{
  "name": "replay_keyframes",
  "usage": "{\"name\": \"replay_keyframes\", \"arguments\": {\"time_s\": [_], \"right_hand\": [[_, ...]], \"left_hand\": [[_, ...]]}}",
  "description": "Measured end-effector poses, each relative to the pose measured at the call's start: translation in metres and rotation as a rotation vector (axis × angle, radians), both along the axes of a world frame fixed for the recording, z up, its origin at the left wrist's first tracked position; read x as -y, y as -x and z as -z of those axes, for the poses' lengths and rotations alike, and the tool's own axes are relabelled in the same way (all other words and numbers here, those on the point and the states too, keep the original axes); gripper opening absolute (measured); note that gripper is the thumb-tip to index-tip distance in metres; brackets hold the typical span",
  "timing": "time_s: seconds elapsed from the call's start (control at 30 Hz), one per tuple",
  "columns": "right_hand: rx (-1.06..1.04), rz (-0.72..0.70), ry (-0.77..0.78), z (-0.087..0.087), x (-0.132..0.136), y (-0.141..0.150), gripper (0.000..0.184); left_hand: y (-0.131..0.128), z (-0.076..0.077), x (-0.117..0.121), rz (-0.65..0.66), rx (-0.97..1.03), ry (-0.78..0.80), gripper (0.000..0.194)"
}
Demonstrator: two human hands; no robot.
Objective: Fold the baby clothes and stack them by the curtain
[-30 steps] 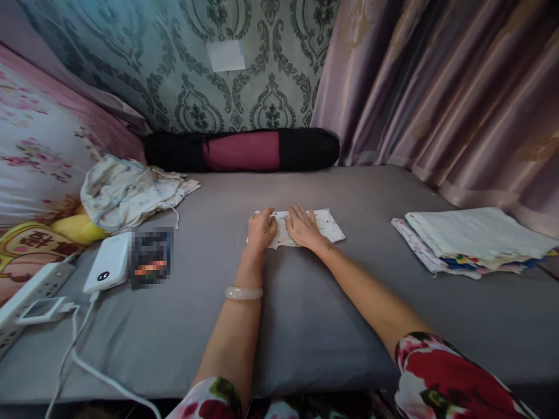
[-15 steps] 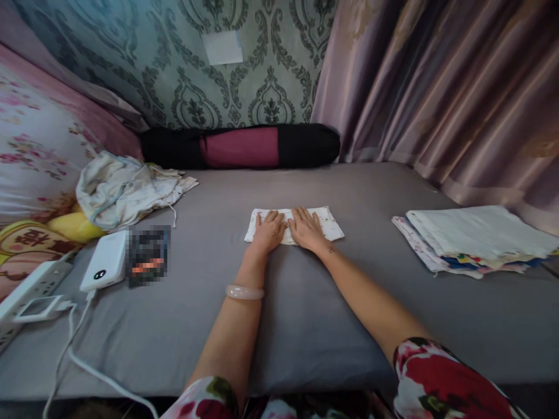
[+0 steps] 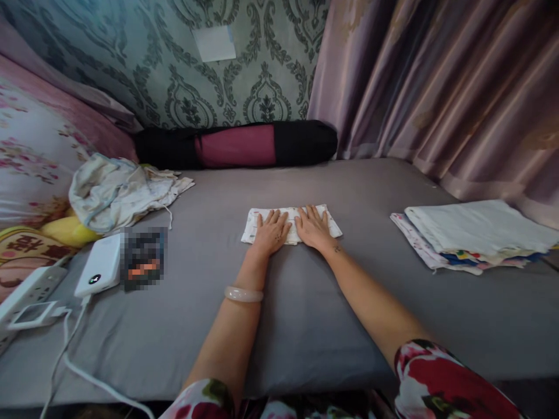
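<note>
So there's a small folded white cloth [image 3: 252, 226] with little printed marks lying flat around the middle of the grey-covered bench [image 3: 174, 331], longer side to side. Both hands are on top of it, backs up. The left hand [image 3: 273, 231] covers the left-middle bit and the right hand [image 3: 312, 228] is just beside it, slightly apart. Fingers on both are flat and kinda spread, not clenched and not gripping anything, just resting on the fabric. There's a pale bangle [image 3: 243, 294] on the left wrist, and the sleeves [image 3: 449, 378] are red and white floral.

Well off to the right is a messy-edged stack of folded cloths [image 3: 474, 230], white on top, with some blue and yellow peeking out underneath. Over on the left there's a crumpled pale cloth [image 3: 116, 192], and nearer than that a white power bank [image 3: 99, 265] with a cable [image 3: 94, 381] running off it, right next to a pixelated dark thing [image 3: 143, 259] I can't make out. A power strip [image 3: 32, 291] sits further left. Along the back, a long black and maroon bag [image 3: 236, 145] lies by the patterned wall [image 3: 266, 87].
</note>
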State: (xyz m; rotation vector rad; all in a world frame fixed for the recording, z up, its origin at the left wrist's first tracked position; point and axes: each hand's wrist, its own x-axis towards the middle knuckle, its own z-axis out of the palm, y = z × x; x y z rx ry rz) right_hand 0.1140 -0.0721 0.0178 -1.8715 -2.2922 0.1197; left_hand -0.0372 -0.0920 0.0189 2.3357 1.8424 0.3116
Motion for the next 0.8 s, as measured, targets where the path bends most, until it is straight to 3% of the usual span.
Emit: {"name": "replay_keyframes", "arguments": {"time_s": [0.23,0.47,0.8], "right_hand": [[-0.011,0.002,0.015,0.004,-0.002,0.001,0.054],[-0.028,0.085,-0.040,-0.005,-0.002,-0.010,0.056],[0.008,0.124,0.008,0.001,-0.005,-0.014,0.055]], "left_hand": [[0.001,-0.002,0.002,0.004,-0.015,0.008,0.050],[0.003,-0.003,0.002,-0.065,-0.035,-0.135,0.054],[0.007,0.004,-0.001,-0.102,-0.110,-0.015,0.058]]}}
